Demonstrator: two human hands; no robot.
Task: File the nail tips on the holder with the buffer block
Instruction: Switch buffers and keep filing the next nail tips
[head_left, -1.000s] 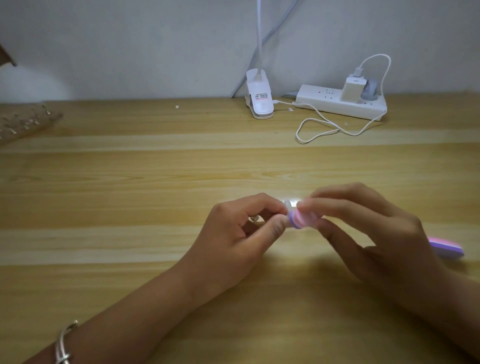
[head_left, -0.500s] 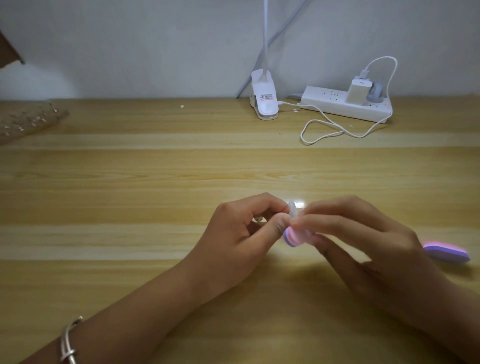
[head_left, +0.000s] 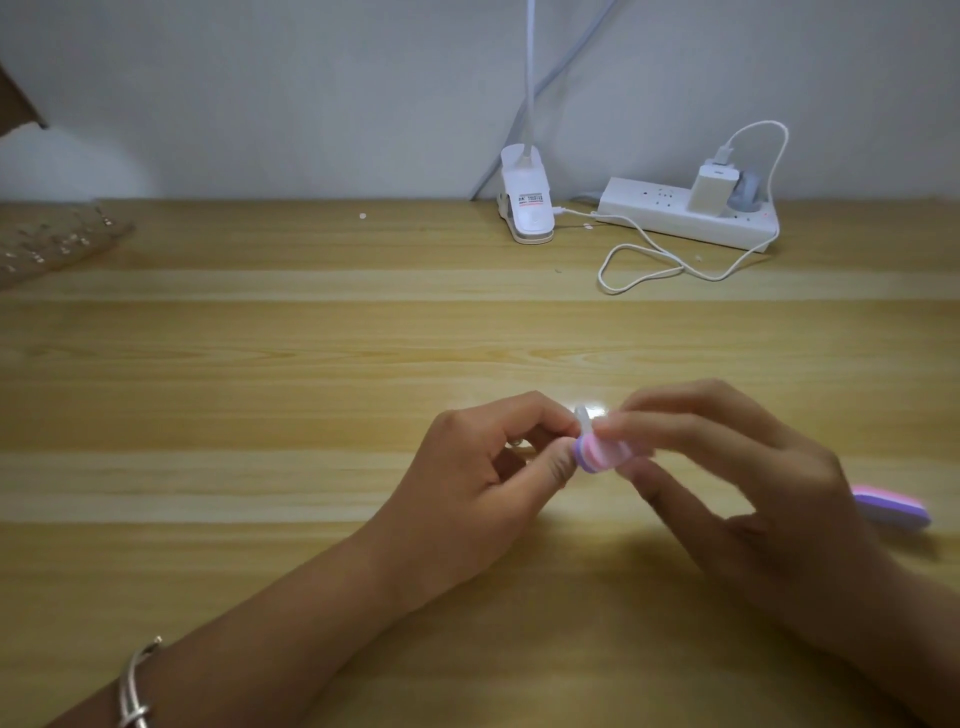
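Step in hand: likely filing. Left hand pinches the small clear plastic nail tip at table centre; its holder is hidden in the curled fingers. Right hand pinches the pink-and-purple layered foam buffer block, which touches the tip from 5 o'clock. A spare pink-purple buffer lies at 3 o'clock. Next move calls for short, light strokes and a firm left pinch.

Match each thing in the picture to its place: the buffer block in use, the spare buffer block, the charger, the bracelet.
Things: 1 buffer block in use; 2 spare buffer block; 3 charger; 4 bracelet.
Places: A plugged into power strip; B lying on desk; C in grip of right hand; D round left forearm.
Pairs: 1-C, 2-B, 3-A, 4-D.
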